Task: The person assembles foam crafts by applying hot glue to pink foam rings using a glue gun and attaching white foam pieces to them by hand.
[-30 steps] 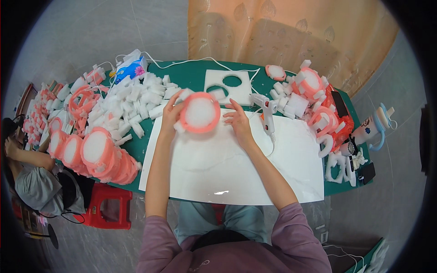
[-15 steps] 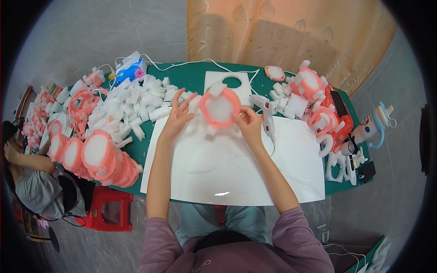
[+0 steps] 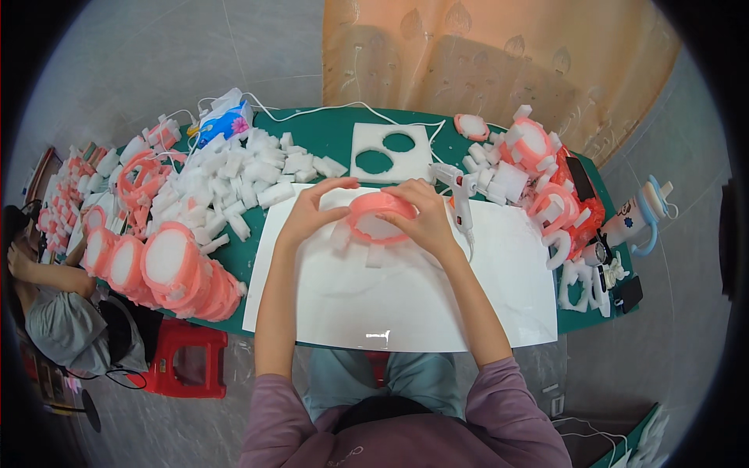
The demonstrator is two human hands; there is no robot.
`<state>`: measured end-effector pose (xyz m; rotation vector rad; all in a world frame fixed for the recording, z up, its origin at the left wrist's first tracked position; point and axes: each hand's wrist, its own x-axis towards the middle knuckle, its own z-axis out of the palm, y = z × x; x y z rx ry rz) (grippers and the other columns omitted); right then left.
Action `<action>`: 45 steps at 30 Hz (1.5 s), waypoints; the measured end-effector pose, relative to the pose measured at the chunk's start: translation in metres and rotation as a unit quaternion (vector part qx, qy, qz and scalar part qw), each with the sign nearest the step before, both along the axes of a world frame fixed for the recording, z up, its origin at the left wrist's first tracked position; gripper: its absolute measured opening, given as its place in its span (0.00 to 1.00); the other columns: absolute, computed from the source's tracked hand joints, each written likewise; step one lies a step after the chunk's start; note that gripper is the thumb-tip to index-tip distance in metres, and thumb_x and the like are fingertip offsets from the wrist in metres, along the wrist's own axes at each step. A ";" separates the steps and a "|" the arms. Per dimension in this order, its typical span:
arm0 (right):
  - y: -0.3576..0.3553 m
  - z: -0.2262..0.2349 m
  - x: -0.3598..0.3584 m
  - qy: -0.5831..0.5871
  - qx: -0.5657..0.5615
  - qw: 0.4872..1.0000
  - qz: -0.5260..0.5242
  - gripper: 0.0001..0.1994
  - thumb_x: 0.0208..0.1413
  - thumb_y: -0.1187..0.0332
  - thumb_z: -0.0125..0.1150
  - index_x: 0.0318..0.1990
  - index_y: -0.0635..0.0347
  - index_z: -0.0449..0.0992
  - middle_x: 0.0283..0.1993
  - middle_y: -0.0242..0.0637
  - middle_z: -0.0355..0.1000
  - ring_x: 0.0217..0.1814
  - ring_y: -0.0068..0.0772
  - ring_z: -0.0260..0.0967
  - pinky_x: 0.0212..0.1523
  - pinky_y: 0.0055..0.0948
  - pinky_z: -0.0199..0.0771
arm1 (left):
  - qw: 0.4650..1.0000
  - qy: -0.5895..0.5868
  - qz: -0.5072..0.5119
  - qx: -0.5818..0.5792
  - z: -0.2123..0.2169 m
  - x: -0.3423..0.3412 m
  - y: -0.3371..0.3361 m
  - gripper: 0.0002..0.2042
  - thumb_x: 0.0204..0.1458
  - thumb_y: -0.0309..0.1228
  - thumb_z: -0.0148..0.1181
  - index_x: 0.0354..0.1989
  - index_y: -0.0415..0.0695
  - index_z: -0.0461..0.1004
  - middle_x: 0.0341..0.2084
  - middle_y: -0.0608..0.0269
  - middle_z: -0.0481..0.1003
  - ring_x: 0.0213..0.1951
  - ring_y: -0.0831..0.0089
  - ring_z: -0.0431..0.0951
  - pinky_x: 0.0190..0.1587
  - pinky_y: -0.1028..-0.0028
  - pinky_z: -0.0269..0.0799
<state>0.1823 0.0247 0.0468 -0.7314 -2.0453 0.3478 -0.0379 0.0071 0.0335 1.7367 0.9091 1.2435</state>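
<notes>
My right hand (image 3: 425, 217) grips the right side of a pink foam ring (image 3: 382, 204) with a white foam disc (image 3: 376, 226) inside it. The ring is tilted above a white sheet, and small white foam blocks (image 3: 374, 256) stick out below it. At the ring's left side, my left hand (image 3: 314, 210) is cupped with thumb and fingers apart. Its thumb tip comes close to the rim; whether it touches I cannot tell. A white glue gun (image 3: 460, 191) stands just right of my right hand.
The white sheet (image 3: 351, 304) covers the green table's front. Loose white foam blocks (image 3: 226, 175) and stacked pink rings (image 3: 168, 269) lie left. A foam square with two holes (image 3: 390, 152) lies behind. More rings (image 3: 530, 144), a phone (image 3: 581, 178) and a bottle (image 3: 632, 218) are right. Another person (image 3: 62, 312) sits left.
The ring has tipped from facing me to a flatter tilt and moved slightly lower. My right hand now reaches over its side, and my left hand has turned inward toward it.
</notes>
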 end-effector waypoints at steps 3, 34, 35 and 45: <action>0.001 0.002 -0.010 -0.026 0.030 0.999 0.009 0.18 0.33 0.66 0.68 0.35 0.60 0.75 0.31 0.34 0.69 0.37 0.34 0.62 0.38 0.29 0.61 | 0.999 0.030 0.017 0.001 0.003 0.003 -0.003 0.21 0.35 0.25 0.63 0.43 0.40 0.72 0.40 0.60 0.73 0.44 0.71 0.70 0.51 0.74 0.60; 0.033 -0.055 0.091 0.042 -0.290 0.914 -0.281 0.15 0.43 0.63 0.58 0.35 0.66 0.73 0.27 0.38 0.73 0.20 0.22 0.65 0.20 0.21 0.64 | 0.984 0.074 0.163 0.017 0.002 -0.004 -0.001 0.15 0.31 0.27 0.67 0.31 0.37 0.76 0.27 0.61 0.74 0.31 0.74 0.71 0.37 0.76 0.66; 0.026 -0.044 0.087 0.041 -0.292 0.914 -0.280 0.15 0.43 0.63 0.58 0.35 0.66 0.73 0.27 0.38 0.73 0.20 0.22 0.65 0.20 0.21 0.64 | 0.985 0.058 0.159 0.007 0.002 -0.007 -0.001 0.15 0.31 0.27 0.67 0.31 0.37 0.76 0.26 0.62 0.74 0.31 0.75 0.70 0.37 0.76 0.66; -0.029 0.000 0.054 0.186 -0.384 0.901 0.073 0.14 0.48 0.72 0.52 0.43 0.64 0.65 0.35 0.34 0.71 0.16 0.17 0.60 0.15 0.18 0.60 | 0.991 0.041 0.128 0.009 -0.007 -0.004 0.006 0.13 0.30 0.27 0.66 0.26 0.38 0.73 0.21 0.67 0.71 0.28 0.79 0.67 0.35 0.79 0.63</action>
